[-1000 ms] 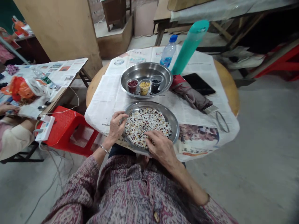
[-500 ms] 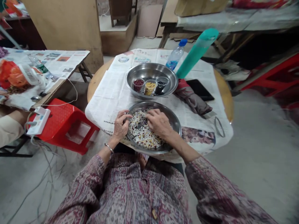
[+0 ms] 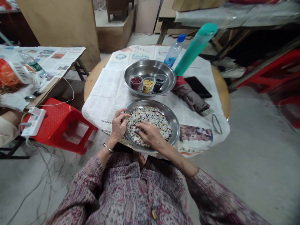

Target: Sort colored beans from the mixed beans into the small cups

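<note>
A wide metal basin (image 3: pixel 175 120) at the table's near edge holds a layer of mixed white, dark, yellow and red grains (image 3: pixel 152 114). My left hand (image 3: pixel 119 125) is closed on this basin's left rim. Over the near-left part of the grains is my right hand (image 3: pixel 151 136), its fingers apart and bent down with the tips touching the grains. Just beyond stands a second metal basin (image 3: pixel 131 69). Inside it are three clear cups: one with red beans (image 3: pixel 136 82), one with yellow kernels (image 3: pixel 148 85) and one with black beans (image 3: pixel 158 83).
Newspaper (image 3: pixel 100 103) covers the round table. Behind the far basin stand a blue-capped bottle (image 3: pixel 173 51) and a tall green tube (image 3: pixel 197 48). At right lie a folded umbrella (image 3: pixel 192 97), a dark tablet (image 3: pixel 199 87) and a loop (image 3: pixel 217 124). A red stool (image 3: pixel 63 125) with a power strip (image 3: pixel 35 122) is left.
My right hand has moved toward me and slightly left through the grains. The grains now lie more evenly across the basin. My left hand stays at the rim.
</note>
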A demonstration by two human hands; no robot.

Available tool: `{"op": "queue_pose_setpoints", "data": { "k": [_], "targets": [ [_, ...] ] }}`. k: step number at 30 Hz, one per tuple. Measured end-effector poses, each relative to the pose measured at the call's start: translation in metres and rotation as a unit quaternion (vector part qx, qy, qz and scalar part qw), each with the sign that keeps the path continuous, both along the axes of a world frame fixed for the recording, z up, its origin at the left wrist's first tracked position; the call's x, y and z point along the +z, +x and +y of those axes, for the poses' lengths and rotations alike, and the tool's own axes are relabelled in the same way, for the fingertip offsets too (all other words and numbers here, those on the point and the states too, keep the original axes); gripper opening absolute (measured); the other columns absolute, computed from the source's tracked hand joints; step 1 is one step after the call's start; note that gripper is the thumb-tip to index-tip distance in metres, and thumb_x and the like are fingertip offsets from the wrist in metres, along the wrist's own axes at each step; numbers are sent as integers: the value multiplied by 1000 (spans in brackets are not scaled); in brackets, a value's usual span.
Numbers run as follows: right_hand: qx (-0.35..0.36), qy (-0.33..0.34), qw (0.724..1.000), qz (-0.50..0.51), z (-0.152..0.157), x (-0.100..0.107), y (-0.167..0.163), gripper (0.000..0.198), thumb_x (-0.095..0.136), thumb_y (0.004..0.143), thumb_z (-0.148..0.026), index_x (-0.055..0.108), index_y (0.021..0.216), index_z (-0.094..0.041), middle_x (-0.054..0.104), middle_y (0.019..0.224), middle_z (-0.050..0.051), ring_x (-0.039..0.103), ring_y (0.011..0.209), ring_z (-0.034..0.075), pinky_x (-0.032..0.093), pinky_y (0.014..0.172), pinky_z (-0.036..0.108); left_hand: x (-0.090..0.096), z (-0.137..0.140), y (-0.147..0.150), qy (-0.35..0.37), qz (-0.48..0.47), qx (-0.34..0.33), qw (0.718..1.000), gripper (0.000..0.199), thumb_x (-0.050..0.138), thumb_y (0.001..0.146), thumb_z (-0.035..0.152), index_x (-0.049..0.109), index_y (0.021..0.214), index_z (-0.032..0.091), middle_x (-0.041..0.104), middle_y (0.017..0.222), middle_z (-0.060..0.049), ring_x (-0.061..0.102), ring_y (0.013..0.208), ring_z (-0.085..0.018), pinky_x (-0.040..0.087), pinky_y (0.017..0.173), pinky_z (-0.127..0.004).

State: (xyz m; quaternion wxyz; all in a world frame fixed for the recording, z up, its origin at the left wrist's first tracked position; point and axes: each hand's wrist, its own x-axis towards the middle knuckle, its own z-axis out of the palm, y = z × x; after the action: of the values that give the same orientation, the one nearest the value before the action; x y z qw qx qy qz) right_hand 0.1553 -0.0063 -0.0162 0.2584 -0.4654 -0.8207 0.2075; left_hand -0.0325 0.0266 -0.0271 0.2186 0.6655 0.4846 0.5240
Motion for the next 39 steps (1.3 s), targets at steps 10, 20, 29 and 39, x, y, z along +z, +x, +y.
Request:
{"op": "queue_pose_setpoints", "data": {
  "k": [10,20,29,39],
  "targets": [
    [-68,117,985,-104,66,7,-5,22,60,89,-24,72,108,-20,67,114,13,53,110,30,47,92,46,-2,2,-1,-7,9,4,1000,28,50,83,2,70,87,21,64,118,-7,60,115,-21,50,102,-41],
    [134,16,986,-97,-4,26,36,17,60,94,-25,67,109,-22,65,103,7,61,95,19,52,81,33,0,-1,0,-6,5,-2,1000,28,50,86,2,70,88,22,63,119,-6,60,115,-20,51,101,-41],
    [107,83,968,-210,5,20,21,18,55,93,-16,70,100,-20,68,97,8,58,94,23,49,76,33,-3,1,-1,-3,7,1,1000,30,50,85,0,71,88,22,63,119,-5,60,114,-19,51,100,-39],
    [-158,-3,952,-261,15,25,53,38,56,94,-41,61,123,-16,63,114,15,60,99,29,50,78,38,-5,2,-2,5,-4,-4,1000,28,52,85,1,71,88,21,63,118,-6,61,112,-19,53,96,-36]
  ]
}}
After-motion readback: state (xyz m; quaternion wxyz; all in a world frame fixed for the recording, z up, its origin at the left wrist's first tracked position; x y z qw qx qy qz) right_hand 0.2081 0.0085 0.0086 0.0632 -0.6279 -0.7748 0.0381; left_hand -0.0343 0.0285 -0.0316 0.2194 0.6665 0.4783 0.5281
